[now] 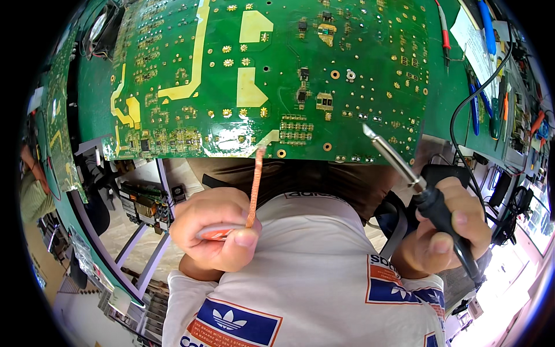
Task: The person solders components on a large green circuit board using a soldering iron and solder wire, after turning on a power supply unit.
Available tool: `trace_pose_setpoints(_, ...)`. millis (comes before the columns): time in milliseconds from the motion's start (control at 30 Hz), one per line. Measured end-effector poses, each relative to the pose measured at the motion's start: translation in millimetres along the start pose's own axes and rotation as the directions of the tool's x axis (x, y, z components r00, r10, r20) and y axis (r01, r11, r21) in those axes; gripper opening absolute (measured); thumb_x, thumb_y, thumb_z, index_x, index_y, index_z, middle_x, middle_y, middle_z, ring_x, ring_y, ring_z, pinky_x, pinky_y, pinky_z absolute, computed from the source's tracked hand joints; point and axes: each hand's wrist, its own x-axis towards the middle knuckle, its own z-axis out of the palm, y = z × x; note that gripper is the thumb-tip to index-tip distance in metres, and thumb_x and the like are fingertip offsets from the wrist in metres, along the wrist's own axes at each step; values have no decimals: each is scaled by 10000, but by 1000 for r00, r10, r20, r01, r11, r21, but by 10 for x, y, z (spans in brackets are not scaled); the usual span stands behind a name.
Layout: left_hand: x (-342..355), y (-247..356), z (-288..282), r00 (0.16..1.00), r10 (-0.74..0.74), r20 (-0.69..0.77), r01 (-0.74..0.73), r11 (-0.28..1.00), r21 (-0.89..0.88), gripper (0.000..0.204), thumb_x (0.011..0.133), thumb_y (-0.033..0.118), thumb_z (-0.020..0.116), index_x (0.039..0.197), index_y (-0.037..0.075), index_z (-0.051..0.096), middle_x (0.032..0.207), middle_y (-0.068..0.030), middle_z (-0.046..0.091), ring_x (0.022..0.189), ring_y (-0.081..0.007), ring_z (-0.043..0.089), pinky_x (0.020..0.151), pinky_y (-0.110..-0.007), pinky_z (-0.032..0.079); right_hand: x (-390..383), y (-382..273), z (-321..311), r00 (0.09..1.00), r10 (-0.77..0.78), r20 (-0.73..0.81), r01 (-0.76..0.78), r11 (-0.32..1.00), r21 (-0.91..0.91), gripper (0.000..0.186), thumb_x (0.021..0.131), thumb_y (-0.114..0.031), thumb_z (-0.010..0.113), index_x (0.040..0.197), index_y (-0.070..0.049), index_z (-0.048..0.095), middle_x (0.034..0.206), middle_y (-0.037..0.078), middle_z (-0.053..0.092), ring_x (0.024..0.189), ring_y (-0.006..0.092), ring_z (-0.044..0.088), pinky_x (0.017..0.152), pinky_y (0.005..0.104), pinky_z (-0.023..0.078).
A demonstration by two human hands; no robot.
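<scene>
A large green circuit board (306,63) lies across the bench, its near edge toward me. My left hand (217,228) is closed round a small spool with a red and white face. From that spool a strip of copper desoldering braid (255,188) runs up, its far end meeting the board's near edge. My right hand (448,231) grips a soldering iron (399,162) by its black handle. The iron's bright tip points up and left, close to the board's lower right part; whether it touches the board I cannot tell.
A red test probe (445,37), blue-handled pliers (475,110) and a blue pen-like tool (487,26) lie on the right of the bench. A black cable (462,110) loops down beside them. Another green board (55,133) is at the far left, with a person's arm (32,165) nearby.
</scene>
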Motion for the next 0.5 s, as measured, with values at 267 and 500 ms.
trace_pose_setpoints(267, 47, 2, -99, 989, 150, 19, -151, 984, 94, 210, 816, 125, 729, 864, -16, 581, 587, -78, 598, 465, -173, 571, 445, -288, 456, -4, 32, 79, 973, 42, -228, -44, 999, -2, 356, 905, -282, 641, 1098, -8, 520, 691, 99, 524, 491, 164, 497, 466, 330, 370)
trace_pose_setpoints(500, -15, 26, -140, 987, 132, -90, -120, 984, 131, 242, 833, 180, 721, 871, -11, 577, 602, -81, 588, 464, -161, 556, 447, -267, 435, -5, 6, 99, 961, 74, -267, -78, 997, -4, 375, 911, -311, 645, 1116, -27, 513, 707, 107, 534, 493, 169, 496, 479, 318, 385)
